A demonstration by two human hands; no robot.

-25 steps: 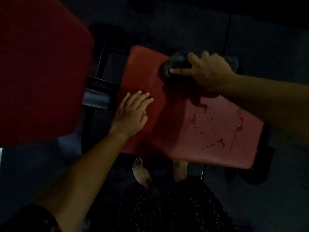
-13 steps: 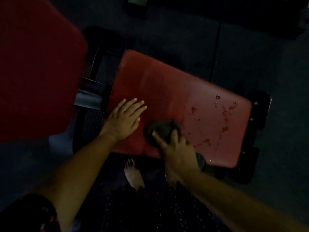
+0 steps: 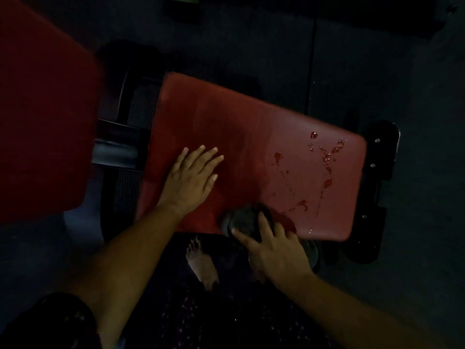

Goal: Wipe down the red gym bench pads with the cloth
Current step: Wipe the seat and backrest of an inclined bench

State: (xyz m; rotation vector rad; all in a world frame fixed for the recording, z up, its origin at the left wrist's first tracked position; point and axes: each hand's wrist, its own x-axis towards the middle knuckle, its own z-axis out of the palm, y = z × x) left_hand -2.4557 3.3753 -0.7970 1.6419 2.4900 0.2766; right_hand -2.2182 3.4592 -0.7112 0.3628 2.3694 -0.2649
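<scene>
Cloth (image 3: 245, 220), dark and bunched, sits at the near edge of the red seat pad (image 3: 251, 137), a little right of centre. Right grip (image 3: 274, 253) clamped over it, fingers curled round the bundle, pressing it onto the pad. Left grip (image 3: 191, 180) released: palm flat on the pad's near-left part, fingers straight and spread, near the cloth but apart from it. Wet drops (image 3: 327, 159) and streaks scattered over the pad's right part, right of and beyond the cloth. Second red pad (image 3: 42, 109) at far left, apart from the seat pad, black frame (image 3: 115, 147) between them. Black bracket (image 3: 380, 157) with bolts at the seat pad's right end. Bare foot (image 3: 201, 263) on the dark floor (image 3: 251, 41) below the near edge. Light dim.
</scene>
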